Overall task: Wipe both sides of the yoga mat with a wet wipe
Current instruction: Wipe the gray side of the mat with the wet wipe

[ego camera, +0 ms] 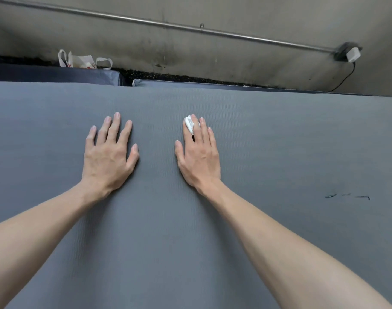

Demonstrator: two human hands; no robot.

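Yoga mat (pixel 190 241): grey, spread flat, filling most of the view under both forearms.
Left hand (pixel 108 157): palm down on the mat, fingers straight and spread, holding nothing.
Right hand (pixel 198 157): palm down, fingers straight, with the wipe tucked between index and middle fingers.
Wet wipe (pixel 189 124): white, bunched, at the right fingertips.
Marks (pixel 346 196): dark scuffs on the mat, far right.
Beyond the far edge: dark blue pads (pixel 52 74), a white bag (pixel 83 61), stained wall (pixel 212 52) with a pipe (pixel 168 24), a plugged charger (pixel 353 55).
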